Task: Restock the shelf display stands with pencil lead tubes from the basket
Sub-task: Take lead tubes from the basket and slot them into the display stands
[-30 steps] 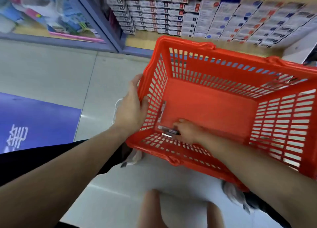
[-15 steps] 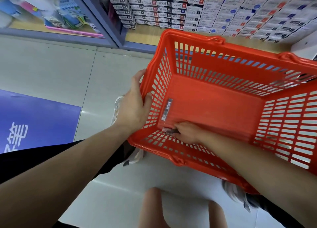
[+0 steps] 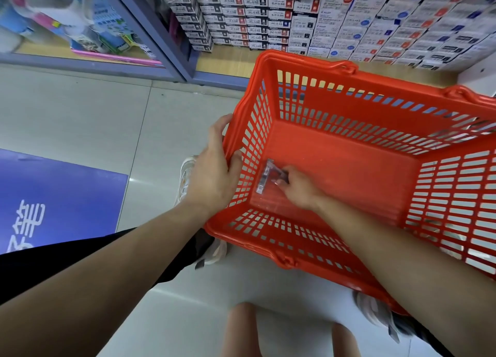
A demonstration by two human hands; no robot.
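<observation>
I see the red-orange slatted plastic basket (image 3: pixel 349 163) from above, its left wall gripped by my left hand (image 3: pixel 212 177) and its solid floor mostly bare. One clear pencil lead tube (image 3: pixel 263 178) with a white label lies flat on that floor just beside the left wall, pointing away from me. A second tube (image 3: pixel 279 174), clear with a dark end, sits crosswise against it, pinched in my right hand (image 3: pixel 300 190)

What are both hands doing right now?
Left hand: closed, gripping the side wall of the basket.
Right hand: closed, pinching a pencil lead tube on the basket floor.
</observation>
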